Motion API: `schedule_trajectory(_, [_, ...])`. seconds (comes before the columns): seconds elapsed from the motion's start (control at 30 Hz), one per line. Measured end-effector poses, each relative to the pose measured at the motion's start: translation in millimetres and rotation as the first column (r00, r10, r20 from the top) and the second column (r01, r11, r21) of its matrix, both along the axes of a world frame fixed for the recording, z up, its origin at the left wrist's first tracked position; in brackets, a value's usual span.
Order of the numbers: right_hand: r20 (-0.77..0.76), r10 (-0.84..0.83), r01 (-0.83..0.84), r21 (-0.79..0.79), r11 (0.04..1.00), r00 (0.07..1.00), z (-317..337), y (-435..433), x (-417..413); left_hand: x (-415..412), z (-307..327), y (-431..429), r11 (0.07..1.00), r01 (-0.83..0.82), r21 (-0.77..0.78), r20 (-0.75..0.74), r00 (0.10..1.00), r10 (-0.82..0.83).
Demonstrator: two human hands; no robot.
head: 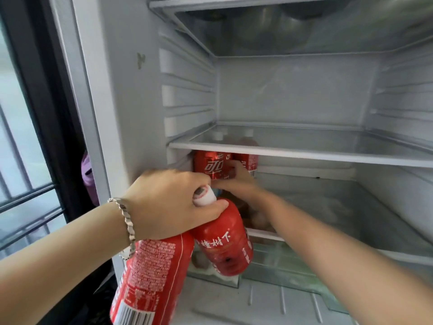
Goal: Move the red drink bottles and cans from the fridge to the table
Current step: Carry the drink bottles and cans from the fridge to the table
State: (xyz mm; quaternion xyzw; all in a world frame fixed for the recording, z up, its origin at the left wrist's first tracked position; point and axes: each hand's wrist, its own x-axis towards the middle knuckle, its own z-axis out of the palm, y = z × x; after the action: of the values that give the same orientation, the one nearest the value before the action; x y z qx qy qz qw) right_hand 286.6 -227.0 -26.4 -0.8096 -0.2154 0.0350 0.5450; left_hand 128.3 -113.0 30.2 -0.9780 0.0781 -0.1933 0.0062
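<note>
Location: an open fridge (293,90) with a white interior, standing just right of a barred window (23,137) in a dark frame. A purple object (87,179) sits between the window frame and the fridge side; what it is cannot be told.

Shelving: three levels are in view. These are an upper glass shelf (164,3), a middle glass shelf (281,153) and a lower shelf (264,233), with a clear drawer (281,273) beneath.

Red drinks counted: four.
- Two are outside the fridge, hanging in front of its lower left corner. They are a white-capped red bottle (225,240) and a larger red-labelled bottle (150,277), touching side by side.
- Two stand at the left end under the middle glass shelf. These are a red cola drink (212,166), bottle or can not determinable, and a second red-labelled bottle (248,163) just behind and to its right.

Hands: the left hand (168,202), with a bracelet (126,221) at the wrist, is curled round the necks of the two outer bottles and carries both. The right hand (236,179) reaches into the fridge, its fingers wrapped about the lower part of the red cola drink; the grip is blurred.
</note>
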Motion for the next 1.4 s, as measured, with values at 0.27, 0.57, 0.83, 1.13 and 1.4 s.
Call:
schedule_trajectory(0.27, [0.155, -0.228, 0.217, 0.083, 0.973, 0.961, -5, 39, 8, 0, -1, 6, 0.994, -0.083, 0.076, 0.003, 0.997, 0.083])
schedule_trajectory(0.57, [0.028, -0.24, 0.228, 0.231, 0.946, 0.97, 4, -13, -40, 4, 4, 7, 0.991, -0.031, 0.128, -0.042, 0.998, 0.037])
schedule_trajectory(0.83, [0.032, -0.367, 0.343, 0.292, 0.893, 0.93, 5, -48, -92, 1, 5, 6, 0.979, 0.082, 0.185, -0.054, 0.996, -0.073])
schedule_trajectory(1.13, [0.314, -0.11, 0.176, -0.192, 0.965, 0.943, 17, -42, -152, -53, -12, 9, 0.968, 0.015, 0.25, -0.07, 0.998, 0.002])
schedule_trajectory(1.4, [0.293, 0.387, -0.232, -0.449, 0.863, 0.874, 2, -4, -216, -181, -50, 22, 0.903, -0.388, 0.185, -0.119, 0.903, 0.412])
